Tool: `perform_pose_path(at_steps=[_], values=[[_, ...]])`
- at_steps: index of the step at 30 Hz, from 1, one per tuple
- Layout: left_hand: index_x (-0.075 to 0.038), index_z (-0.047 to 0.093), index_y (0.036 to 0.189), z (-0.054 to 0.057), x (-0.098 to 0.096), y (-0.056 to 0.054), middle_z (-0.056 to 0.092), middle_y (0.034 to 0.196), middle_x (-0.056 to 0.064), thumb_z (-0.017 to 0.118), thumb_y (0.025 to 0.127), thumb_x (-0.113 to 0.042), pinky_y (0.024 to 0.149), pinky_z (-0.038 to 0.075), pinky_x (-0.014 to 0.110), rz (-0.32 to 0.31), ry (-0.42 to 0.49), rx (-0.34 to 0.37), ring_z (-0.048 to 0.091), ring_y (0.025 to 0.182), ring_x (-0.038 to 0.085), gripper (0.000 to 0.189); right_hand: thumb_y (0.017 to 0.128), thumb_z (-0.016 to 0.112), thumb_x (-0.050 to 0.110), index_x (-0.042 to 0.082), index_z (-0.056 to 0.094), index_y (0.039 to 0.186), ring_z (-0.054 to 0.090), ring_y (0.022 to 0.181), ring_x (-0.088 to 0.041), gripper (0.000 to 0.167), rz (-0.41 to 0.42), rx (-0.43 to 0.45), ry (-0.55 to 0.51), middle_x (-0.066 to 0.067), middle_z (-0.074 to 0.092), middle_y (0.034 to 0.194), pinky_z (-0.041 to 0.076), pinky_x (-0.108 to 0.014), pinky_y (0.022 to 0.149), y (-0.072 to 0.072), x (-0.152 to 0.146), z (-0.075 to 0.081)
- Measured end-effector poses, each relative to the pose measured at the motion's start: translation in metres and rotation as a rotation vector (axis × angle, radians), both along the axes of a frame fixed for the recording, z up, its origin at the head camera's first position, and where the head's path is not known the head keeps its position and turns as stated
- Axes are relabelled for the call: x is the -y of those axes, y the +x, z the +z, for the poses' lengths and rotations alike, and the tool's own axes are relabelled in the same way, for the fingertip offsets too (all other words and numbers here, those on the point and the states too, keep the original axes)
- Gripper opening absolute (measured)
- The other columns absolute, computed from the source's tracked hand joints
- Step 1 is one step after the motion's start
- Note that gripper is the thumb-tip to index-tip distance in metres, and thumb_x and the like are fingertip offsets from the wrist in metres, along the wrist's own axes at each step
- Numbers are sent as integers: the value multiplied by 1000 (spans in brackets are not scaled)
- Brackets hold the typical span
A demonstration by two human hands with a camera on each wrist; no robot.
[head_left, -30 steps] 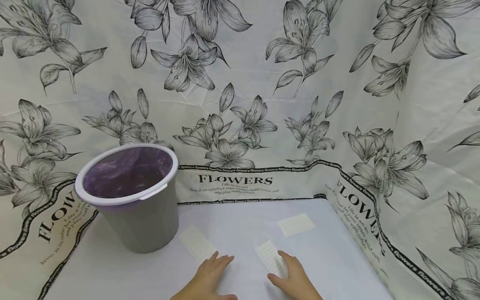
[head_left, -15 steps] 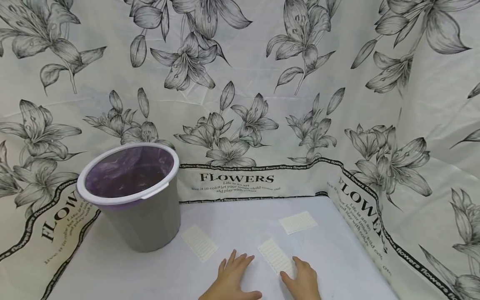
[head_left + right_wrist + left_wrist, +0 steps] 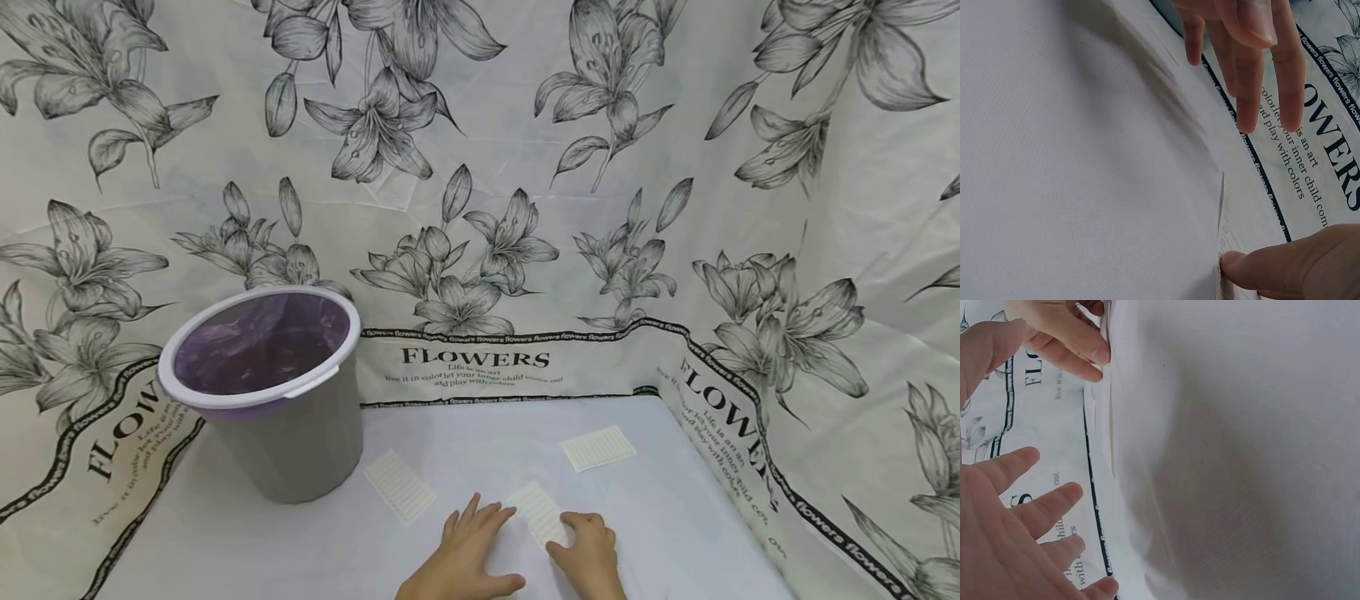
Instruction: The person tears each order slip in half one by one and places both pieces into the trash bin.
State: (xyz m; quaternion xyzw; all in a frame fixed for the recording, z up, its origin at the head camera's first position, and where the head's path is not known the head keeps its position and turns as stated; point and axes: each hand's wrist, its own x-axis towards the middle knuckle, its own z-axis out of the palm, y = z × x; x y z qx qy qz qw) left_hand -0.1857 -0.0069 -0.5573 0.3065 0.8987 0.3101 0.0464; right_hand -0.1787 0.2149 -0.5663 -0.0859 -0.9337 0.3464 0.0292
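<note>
My right hand (image 3: 588,552) pinches the near right end of a small sheet of lined paper (image 3: 537,508) between thumb and fingers. In the right wrist view the thumb (image 3: 1272,265) presses on the edge of that sheet (image 3: 1225,215), seen nearly edge-on. My left hand (image 3: 465,554) is held just left of it with fingers spread and nothing in them; its fingertips come near the sheet's left side. The left wrist view shows the same spread fingers (image 3: 1047,509) and, at the top, the right hand (image 3: 1066,337) gripping the paper.
Two more lined sheets lie flat on the white table: one (image 3: 400,486) left of the hands, another (image 3: 597,448) at the back right. A grey bin (image 3: 300,454) with a white rim and purple liner stands at the left. Flower-printed cloth (image 3: 465,275) encloses the back and sides.
The left hand has moved right, away from the left sheet, to beside the middle one. The right hand keeps hold of the middle sheet, which has shifted slightly left in the last half second.
</note>
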Motion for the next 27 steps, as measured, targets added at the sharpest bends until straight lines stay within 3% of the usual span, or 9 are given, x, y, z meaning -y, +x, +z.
perform_pose_path(at_steps=[8,16,21,27], values=[[-22,44,155,-3,3,-9,48,156,11,71,88,-60,107,30,80,-41,-25,32,31,150,50,81,71,91,10,-9,66,121,54,113,-53,60,192,12,0,-28,58,122,48,-70,95,-1,2,2],[-21,51,150,-2,-2,-18,53,154,2,70,91,-56,104,46,66,-91,-153,-50,44,145,41,71,72,91,9,-11,66,123,54,113,-52,60,355,15,-15,-28,57,123,49,-72,92,2,-4,-1],[-22,59,143,-1,-7,-16,60,145,-4,70,93,-50,105,50,55,-66,-239,-107,53,139,26,58,75,89,10,-11,66,123,53,113,-48,58,463,14,-31,-23,56,121,48,-72,93,1,-4,-1],[-21,67,134,-5,-9,-14,66,135,-6,76,90,-44,98,52,44,-9,-280,-147,59,127,16,50,74,89,10,-12,66,123,54,112,-46,58,505,19,-39,-21,57,121,49,-70,93,1,-2,1]])
